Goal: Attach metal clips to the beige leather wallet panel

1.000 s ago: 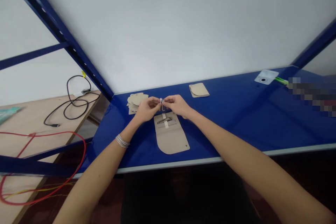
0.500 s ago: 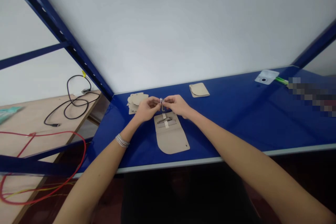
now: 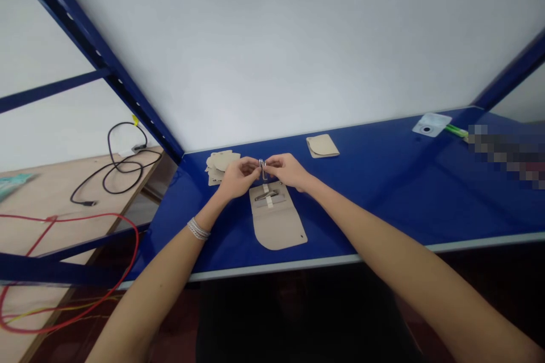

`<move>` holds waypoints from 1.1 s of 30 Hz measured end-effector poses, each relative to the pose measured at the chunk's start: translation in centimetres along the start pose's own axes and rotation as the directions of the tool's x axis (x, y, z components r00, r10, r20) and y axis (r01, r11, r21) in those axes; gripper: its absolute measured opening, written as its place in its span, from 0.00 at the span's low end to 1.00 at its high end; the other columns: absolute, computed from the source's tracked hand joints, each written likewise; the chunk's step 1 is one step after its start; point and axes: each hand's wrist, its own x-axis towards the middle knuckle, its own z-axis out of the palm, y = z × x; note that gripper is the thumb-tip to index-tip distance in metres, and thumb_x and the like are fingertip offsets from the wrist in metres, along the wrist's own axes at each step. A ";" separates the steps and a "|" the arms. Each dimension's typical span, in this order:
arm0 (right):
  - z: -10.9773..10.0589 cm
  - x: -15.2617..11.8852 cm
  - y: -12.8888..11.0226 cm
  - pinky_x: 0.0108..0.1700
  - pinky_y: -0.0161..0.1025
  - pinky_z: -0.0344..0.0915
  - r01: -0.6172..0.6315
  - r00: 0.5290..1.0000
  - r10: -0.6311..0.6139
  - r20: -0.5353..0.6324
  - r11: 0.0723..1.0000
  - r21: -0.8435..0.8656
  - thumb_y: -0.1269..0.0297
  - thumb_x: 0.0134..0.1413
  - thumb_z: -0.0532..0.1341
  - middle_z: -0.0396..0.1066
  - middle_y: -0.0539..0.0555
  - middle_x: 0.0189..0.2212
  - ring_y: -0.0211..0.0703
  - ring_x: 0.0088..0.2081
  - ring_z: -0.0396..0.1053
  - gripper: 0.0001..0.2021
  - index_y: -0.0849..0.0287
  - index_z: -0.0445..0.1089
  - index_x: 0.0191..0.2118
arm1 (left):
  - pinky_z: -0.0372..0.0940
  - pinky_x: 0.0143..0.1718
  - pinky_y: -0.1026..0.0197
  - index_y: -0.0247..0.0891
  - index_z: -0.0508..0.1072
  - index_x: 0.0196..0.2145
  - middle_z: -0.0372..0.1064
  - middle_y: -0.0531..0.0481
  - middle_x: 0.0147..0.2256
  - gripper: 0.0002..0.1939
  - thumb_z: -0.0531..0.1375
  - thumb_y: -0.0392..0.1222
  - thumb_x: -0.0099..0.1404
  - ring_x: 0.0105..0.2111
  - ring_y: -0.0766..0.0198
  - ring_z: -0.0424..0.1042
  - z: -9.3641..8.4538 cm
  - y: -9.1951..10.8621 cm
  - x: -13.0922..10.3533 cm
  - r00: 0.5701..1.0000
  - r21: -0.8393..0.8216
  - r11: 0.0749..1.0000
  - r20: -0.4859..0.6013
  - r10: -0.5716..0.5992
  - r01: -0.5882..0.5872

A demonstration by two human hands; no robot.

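Note:
Small shiny metal tools [image 3: 264,170], apparently nail clippers, are pinched between the fingertips of my left hand [image 3: 240,175] and my right hand [image 3: 286,170]. Both hands are closed, tips nearly touching. Just below them an opened beige case [image 3: 279,227] lies flat on the blue table, its rounded flap toward the front edge. Metal implements [image 3: 266,195] rest in its upper part under a pale strap. Beside my left hand is a pile of beige cases [image 3: 219,163], partly hidden by that hand.
A folded beige case [image 3: 322,146] lies at the back of the blue table [image 3: 383,181]. Farther right are a clear packet [image 3: 432,124] and a green item [image 3: 455,131]. Black cable [image 3: 114,164] and red cable [image 3: 85,216] are at left, near a blue metal frame [image 3: 85,34].

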 end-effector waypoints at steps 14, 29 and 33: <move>0.1 0.0 0.0 0.27 0.31 0.59 0.000 1.000 0.000 0.022 1.000 0.007 0.61 0.44 0.63 0.73 0.55 0.25 0.36 0.26 0.66 0.11 0.66 0.73 0.30 | 0.66 0.26 0.63 0.32 0.71 0.34 0.72 0.48 0.26 0.11 0.62 0.42 0.54 0.25 0.65 0.71 -0.1 -0.3 0.1 0.999 -0.023 1.000 -0.047 -0.020 0.018; 0.1 0.0 0.1 0.29 0.32 0.60 0.022 0.999 -0.021 0.048 1.000 -0.020 0.62 0.46 0.62 0.75 0.56 0.27 0.36 0.27 0.67 0.10 0.66 0.73 0.30 | 0.65 0.23 0.66 0.32 0.71 0.34 0.71 0.49 0.24 0.12 0.62 0.43 0.55 0.23 0.67 0.70 -0.2 -0.3 0.3 0.998 -0.037 0.999 -0.062 -0.021 0.018; 0.2 0.0 0.1 0.29 0.32 0.61 0.017 0.999 -0.015 0.042 0.999 -0.042 0.63 0.46 0.62 0.74 0.56 0.28 0.37 0.27 0.68 0.10 0.66 0.73 0.31 | 0.64 0.23 0.66 0.32 0.72 0.34 0.71 0.49 0.25 0.11 0.61 0.42 0.55 0.22 0.68 0.69 -0.3 -0.3 0.3 0.997 -0.032 0.999 -0.071 -0.011 0.009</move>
